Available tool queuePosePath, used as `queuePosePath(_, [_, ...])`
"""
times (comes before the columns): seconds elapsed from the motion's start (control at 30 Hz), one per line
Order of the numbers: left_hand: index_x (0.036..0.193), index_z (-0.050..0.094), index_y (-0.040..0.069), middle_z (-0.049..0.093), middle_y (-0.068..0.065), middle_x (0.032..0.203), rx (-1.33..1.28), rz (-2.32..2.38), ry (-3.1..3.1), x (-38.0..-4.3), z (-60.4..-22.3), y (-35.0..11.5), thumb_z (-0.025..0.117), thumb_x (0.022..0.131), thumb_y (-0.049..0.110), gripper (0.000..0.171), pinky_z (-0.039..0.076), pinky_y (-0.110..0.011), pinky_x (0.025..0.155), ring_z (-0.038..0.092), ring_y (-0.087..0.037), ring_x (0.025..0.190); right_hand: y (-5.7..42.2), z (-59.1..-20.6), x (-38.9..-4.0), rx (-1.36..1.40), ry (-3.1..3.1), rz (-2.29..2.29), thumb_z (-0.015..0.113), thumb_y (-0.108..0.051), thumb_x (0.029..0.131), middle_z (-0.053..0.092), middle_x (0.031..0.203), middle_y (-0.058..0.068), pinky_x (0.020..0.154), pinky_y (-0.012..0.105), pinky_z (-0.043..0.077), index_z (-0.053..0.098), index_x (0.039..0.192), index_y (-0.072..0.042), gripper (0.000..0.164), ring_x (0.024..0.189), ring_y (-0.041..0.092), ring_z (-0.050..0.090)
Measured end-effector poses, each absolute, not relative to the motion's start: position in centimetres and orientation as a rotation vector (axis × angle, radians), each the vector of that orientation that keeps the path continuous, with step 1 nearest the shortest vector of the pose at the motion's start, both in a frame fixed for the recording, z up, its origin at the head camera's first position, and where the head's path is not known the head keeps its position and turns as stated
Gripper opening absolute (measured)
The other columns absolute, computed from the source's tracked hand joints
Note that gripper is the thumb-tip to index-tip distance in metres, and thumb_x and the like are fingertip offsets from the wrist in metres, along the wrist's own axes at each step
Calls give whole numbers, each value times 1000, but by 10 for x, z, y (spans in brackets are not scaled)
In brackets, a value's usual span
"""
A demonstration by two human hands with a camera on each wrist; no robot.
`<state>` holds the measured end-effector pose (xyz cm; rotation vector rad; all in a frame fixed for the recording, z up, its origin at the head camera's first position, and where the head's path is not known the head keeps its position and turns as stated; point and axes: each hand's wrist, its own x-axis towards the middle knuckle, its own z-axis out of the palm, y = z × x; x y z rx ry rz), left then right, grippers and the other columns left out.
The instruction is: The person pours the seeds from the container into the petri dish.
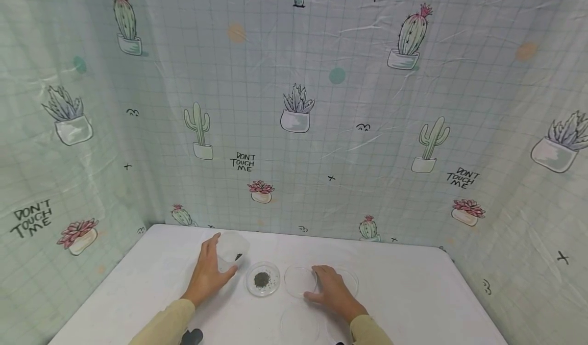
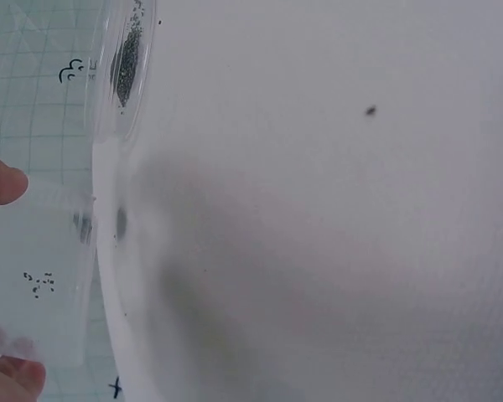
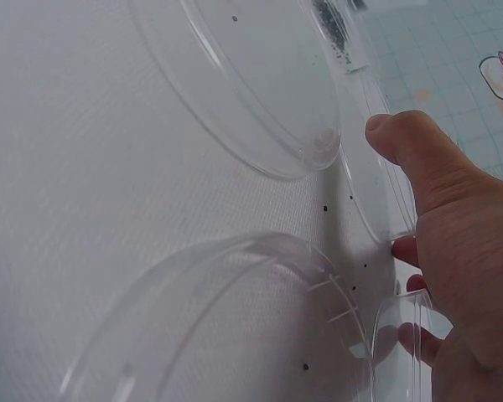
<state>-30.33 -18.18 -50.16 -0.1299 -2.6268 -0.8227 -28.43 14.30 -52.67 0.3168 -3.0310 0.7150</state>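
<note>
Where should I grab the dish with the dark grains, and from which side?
Probably take the dish by opposite edges of its round rim, from the near side: it lies flat, the dark grains are heaped near the middle, and the left hand and another clear dish flank it.

The left hand (image 1: 209, 272) holds a translucent whitish container (image 1: 232, 246) with dark granules inside, beside a clear round dish (image 1: 250, 290) bearing a dark granular heap (image 1: 262, 279). The right hand (image 1: 334, 293) spans the rim of another transparent shallow dish (image 1: 296, 282) on the white table (image 1: 409, 284).
</note>
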Motion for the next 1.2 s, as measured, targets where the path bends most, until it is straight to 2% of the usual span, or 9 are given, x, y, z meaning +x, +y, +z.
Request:
queuePosePath(0.23, [142, 21, 8, 34, -18, 132, -245, -770, -2545, -304, -500, -177, 81, 64, 28, 101, 40, -52, 100, 42, -38, 121, 143, -526, -284, 317, -3031, 707, 73, -49, 69, 50, 130, 13, 103, 52, 36, 48, 128, -8, 76, 124, 32, 43])
queuePosePath(0.8, [142, 22, 12, 34, -11, 137, -360, -810, -2544, -293, -482, -149, 82, 62, 23, 101, 37, -48, 105, 38, -30, 127, 143, -528, -284, 333, -3023, 669, 71, -51, 70, 51, 129, 13, 103, 51, 37, 47, 129, -7, 77, 123, 32, 44])
queuePosePath(1.2, [143, 22, 13, 37, -8, 138, -450, -754, -2511, -291, -479, -136, 83, 59, 21, 104, 38, -49, 102, 39, -26, 126, 143, -527, -283, 344, -3005, 663, 71, -50, 71, 51, 129, 12, 104, 52, 36, 48, 128, -7, 75, 124, 32, 44])
